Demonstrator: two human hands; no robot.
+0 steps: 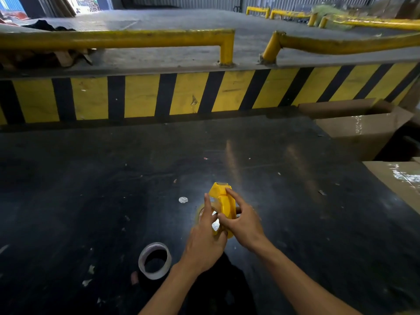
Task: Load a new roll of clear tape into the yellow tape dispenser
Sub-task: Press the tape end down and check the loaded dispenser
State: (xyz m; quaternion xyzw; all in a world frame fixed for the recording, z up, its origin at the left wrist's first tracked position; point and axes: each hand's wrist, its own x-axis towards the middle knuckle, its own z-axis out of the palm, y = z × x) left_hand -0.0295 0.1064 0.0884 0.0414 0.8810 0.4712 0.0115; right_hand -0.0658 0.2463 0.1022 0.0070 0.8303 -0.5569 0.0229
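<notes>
The yellow tape dispenser (223,201) is held up over the black table, blade end pointing away from me. My right hand (244,223) grips its right side, index finger laid along the top. My left hand (208,237) holds the left side, where a clear tape roll (200,215) shows its edge against the dispenser; my fingers hide most of it. A second roll, an empty-looking grey-white core (155,260), lies flat on the table to the left of my left wrist.
The black table top (113,178) carries small scraps and a white round sticker (183,199). Open cardboard boxes (359,130) stand at the right edge. A yellow-and-black striped wall (145,96) with yellow rails (136,37) runs behind the table.
</notes>
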